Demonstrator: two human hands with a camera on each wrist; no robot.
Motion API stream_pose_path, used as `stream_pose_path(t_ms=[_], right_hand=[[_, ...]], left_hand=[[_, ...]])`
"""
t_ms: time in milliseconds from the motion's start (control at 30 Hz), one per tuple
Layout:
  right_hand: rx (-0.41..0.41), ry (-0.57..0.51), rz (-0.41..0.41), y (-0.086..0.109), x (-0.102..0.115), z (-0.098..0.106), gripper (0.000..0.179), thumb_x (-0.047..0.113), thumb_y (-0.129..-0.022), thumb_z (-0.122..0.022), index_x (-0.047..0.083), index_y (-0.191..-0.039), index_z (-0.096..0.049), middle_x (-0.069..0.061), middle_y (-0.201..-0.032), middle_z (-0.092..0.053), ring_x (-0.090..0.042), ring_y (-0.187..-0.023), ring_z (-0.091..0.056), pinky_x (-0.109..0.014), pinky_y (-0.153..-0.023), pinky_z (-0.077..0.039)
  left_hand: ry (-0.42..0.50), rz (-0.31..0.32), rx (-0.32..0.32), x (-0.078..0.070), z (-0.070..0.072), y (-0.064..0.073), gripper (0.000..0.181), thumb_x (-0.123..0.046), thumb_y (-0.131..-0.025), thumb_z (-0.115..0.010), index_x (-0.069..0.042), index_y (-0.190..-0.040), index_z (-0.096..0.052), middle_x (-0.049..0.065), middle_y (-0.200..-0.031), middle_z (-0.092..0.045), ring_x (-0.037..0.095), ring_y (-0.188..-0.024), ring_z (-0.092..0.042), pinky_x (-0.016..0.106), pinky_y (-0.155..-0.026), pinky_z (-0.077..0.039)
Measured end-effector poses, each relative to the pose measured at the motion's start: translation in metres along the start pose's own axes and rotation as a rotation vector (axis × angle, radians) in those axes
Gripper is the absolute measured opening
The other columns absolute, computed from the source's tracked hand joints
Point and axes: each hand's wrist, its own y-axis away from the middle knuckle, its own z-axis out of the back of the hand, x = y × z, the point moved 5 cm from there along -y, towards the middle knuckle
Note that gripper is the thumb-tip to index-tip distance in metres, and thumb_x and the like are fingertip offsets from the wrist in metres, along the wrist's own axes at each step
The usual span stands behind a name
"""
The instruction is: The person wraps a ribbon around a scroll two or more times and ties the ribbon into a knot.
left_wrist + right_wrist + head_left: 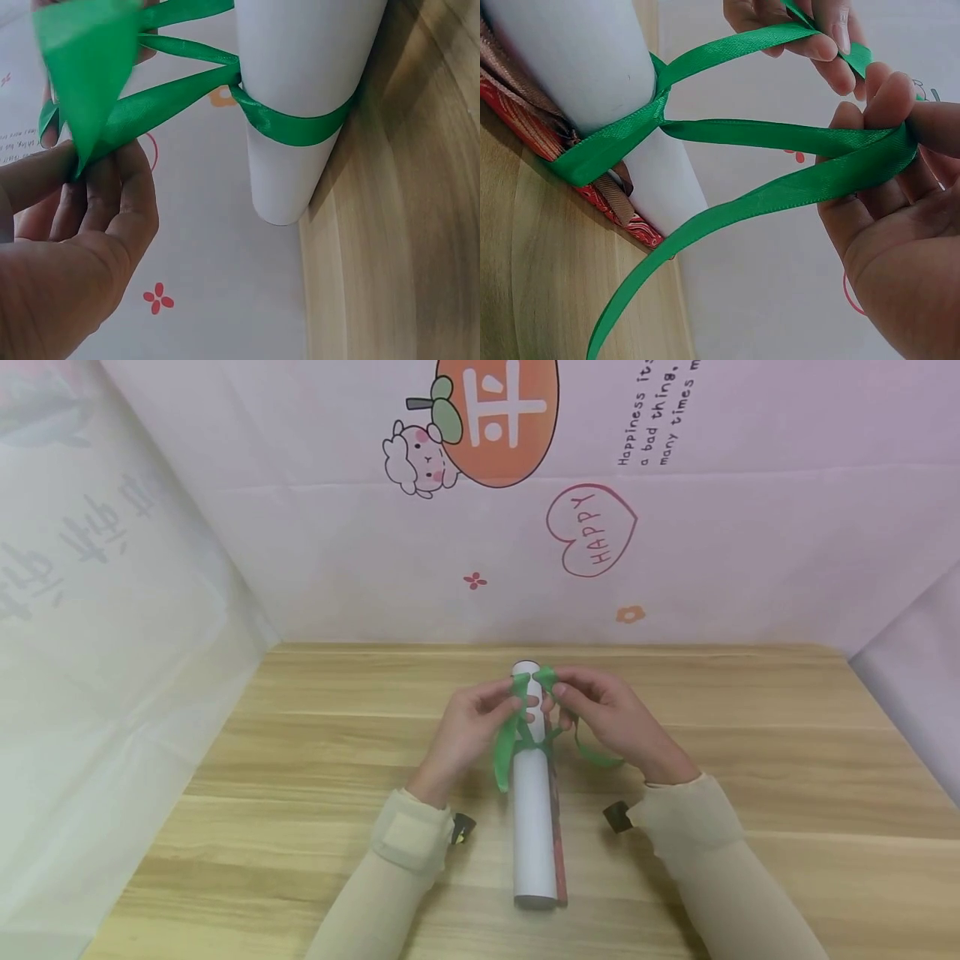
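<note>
A white paper roll [533, 827] lies lengthwise on the table, with a green ribbon [296, 129] wrapped round it and crossed into a knot on top. Above the roll, my left hand [471, 724] pinches one length of the ribbon, whose loose end hangs down beside the roll. Opposite it, my right hand [611, 706] pinches another length, folded back as a loop in the right wrist view; its tail trails toward the table. Both hands' fingertips are close together over the roll's far part. A red patterned strip [600, 201] lies under the ribbon along the roll's right side.
The wooden table [322, 802] extends around the roll. A white printed cloth [337, 552] hangs behind the table's far edge, and another pale cloth [97, 635] hangs at the left. Dark wrist cameras [618, 817] stick out from both sleeves near the roll.
</note>
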Motion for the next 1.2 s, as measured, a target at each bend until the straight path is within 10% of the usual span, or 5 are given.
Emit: stream_pose_path(t_ms=[900, 1200], right_hand=[[-0.010, -0.027, -0.118, -0.0017, -0.0004, -0.0018, 0.023, 0.011, -0.108, -0.058, 0.004, -0.129, -0.052, -0.004, -0.096, -0.078, -0.017, -0.073, -0.062, -0.030, -0.072, -0.058], [0.054, 0.052, -0.144, -0.0005, 0.0006, -0.0080, 0.017, 0.015, -0.105, -0.066, 0.007, -0.119, -0.071, -0.015, -0.109, -0.075, -0.027, -0.088, -0.070, -0.032, -0.080, -0.062]], left_hand=[[-0.097, 0.068, -0.036, 0.0048, 0.0009, -0.0008, 0.028, -0.019, -0.101, -0.072, -0.010, -0.125, -0.062, 0.015, -0.122, -0.078, 0.028, -0.119, -0.075, 0.052, -0.112, -0.051], [-0.073, 0.027, -0.086, 0.0037, 0.0016, -0.0028, 0.020, -0.009, -0.100, -0.069, -0.001, -0.119, -0.070, 0.019, -0.123, -0.077, 0.032, -0.119, -0.073, 0.047, -0.108, -0.056]])
